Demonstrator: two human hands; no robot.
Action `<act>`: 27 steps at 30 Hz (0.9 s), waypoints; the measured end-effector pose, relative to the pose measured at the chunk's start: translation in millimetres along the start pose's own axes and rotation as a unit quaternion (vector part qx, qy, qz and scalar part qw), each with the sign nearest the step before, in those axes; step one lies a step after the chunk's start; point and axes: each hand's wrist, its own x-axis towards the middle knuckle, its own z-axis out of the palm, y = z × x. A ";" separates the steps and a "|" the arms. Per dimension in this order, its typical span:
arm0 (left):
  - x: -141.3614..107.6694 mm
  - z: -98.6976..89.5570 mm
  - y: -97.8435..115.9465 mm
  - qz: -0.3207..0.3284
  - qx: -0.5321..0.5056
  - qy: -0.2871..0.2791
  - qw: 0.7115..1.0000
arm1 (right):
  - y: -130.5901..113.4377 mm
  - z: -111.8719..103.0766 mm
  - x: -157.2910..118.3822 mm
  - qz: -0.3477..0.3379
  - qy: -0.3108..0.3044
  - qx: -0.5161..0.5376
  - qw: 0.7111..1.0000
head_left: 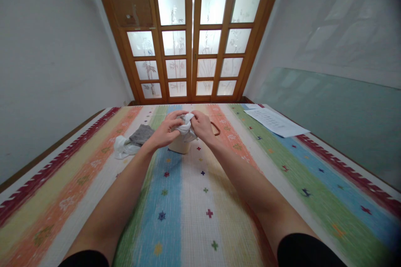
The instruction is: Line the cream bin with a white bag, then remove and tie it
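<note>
Near the middle of the table a white, crinkled plastic bag (187, 124) is gathered at the top of a small cream-coloured container (179, 147). My left hand (171, 128) holds the bag from the left, with its fingers bent over it. On the other side, my right hand (202, 126) is closed on the bag's right part. Behind the right hand a brown curved piece (216, 128) sticks out, like a handle; I cannot tell what it joins. The hands and the bag hide the container's top.
A grey cloth (141, 134) lies left of my left hand, beside another crumpled white plastic bag (123, 148). Printed paper sheets (275, 121) lie at the far right on the striped tablecloth (194, 200). Wooden glazed doors (193, 41) stand beyond the table, between walls.
</note>
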 end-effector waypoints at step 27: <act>-1.7 -6.9 0.1 0.032 -0.008 0.096 0.995 | -8.0 -4.4 4.9 0.062 0.092 0.249 0.962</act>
